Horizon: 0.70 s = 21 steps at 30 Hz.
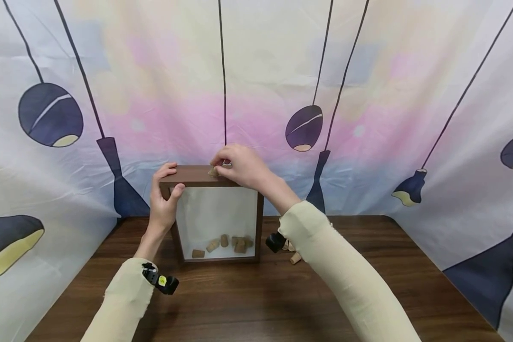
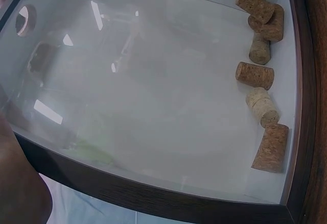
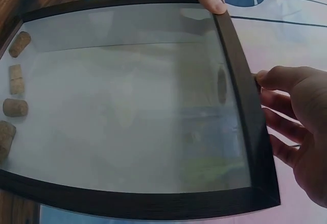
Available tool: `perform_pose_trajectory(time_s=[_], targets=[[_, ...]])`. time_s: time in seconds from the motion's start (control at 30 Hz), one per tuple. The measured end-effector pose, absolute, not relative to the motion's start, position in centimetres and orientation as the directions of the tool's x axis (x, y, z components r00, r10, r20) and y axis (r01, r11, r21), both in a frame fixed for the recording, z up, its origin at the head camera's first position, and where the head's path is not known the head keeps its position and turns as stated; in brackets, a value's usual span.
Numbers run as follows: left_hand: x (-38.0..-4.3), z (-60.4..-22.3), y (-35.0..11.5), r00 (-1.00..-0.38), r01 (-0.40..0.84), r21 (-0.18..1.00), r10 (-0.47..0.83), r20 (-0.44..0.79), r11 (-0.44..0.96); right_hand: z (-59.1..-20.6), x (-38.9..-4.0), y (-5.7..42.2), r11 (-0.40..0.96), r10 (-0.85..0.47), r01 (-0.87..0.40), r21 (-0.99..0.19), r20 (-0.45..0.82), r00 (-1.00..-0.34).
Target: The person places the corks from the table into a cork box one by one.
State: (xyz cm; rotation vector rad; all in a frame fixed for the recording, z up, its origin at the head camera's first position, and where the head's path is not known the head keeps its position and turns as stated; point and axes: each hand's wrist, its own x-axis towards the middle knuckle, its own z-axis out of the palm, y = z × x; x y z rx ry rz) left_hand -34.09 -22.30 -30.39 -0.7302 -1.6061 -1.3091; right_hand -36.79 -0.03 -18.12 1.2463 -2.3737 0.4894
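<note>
A dark brown wooden box frame [image 1: 188, 177] with a clear front stands upright on the table. My left hand [image 1: 164, 204] holds its upper left corner, thumb on the front and fingers over the top. Above the frame's top edge, my right hand [image 1: 244, 166] pinches a small cork [image 1: 213, 171] between thumb and fingertips, at the top surface. The left wrist view shows a round hole [image 2: 24, 21] in the frame's top side. Several corks [image 2: 255, 74] lie inside along the bottom. In the right wrist view, my fingers [image 3: 283, 123] mostly hide the held cork.
More loose corks [image 1: 296, 258] lie on the wooden table [image 1: 222, 304] to the right of the frame, partly hidden by my right sleeve and wrist camera. A printed curtain [image 1: 265, 71] with hanging-lamp drawings surrounds the table at the back and sides.
</note>
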Motion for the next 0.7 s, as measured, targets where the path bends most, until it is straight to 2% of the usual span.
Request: perform_pose_trajectory(time_s=[0.1,0.5,0.7], targets=[[-34.1,-30.4,-22.3,-0.415,0.865,0.425,-0.096,0.905,0.266,-18.5,-37.0,0.1,0.550,-0.680,-0.825,-0.131,0.503,-0.533],[-34.4,-30.3,-22.4,-0.377,0.889,0.387,-0.087,0.922,0.246,-19.5,-37.7,3.0,0.511,-0.628,-0.836,-0.202,0.576,-0.523],[-34.4,-30.4,-22.4,-0.374,0.889,0.384,-0.088,0.923,0.250,-20.3,-38.1,5.4,0.519,-0.564,-0.809,-0.275,0.601,-0.566]])
